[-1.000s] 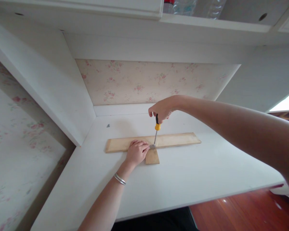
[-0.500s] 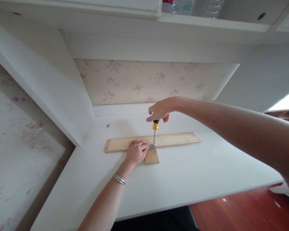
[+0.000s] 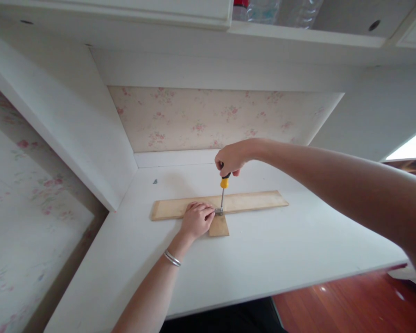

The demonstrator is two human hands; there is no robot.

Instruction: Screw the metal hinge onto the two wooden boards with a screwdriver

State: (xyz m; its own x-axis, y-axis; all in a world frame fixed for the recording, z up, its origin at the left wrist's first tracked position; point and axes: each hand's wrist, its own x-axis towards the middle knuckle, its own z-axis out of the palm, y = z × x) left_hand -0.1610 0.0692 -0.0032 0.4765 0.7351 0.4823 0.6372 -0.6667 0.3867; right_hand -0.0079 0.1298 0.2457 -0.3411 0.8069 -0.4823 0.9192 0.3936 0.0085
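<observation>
My right hand (image 3: 231, 158) is wrapped round the black and yellow handle of a screwdriver (image 3: 223, 182), which stands nearly upright. Its tip meets a small metal hinge (image 3: 218, 212) at the joint between two pieces of wood. One is a long pale wooden board (image 3: 253, 201) lying across the white desk; the other is a short wooden piece (image 3: 219, 226) that comes off its near edge. My left hand (image 3: 197, 218) rests over the board, its fingers close together, with thumb and forefinger pressed at the left end of the hinge. The screw under the tip is too small to make out.
Near the back of the white desktop (image 3: 280, 245) lies a tiny grey metal piece (image 3: 155, 181). White side panels and a low cupboard (image 3: 159, 11) enclose the desk. Plastic bottles (image 3: 263, 10) stand in the open shelf above.
My right hand has turned on the screwdriver handle, its fingers curling further round it. My left hand, the wood and the hinge are in the same place.
</observation>
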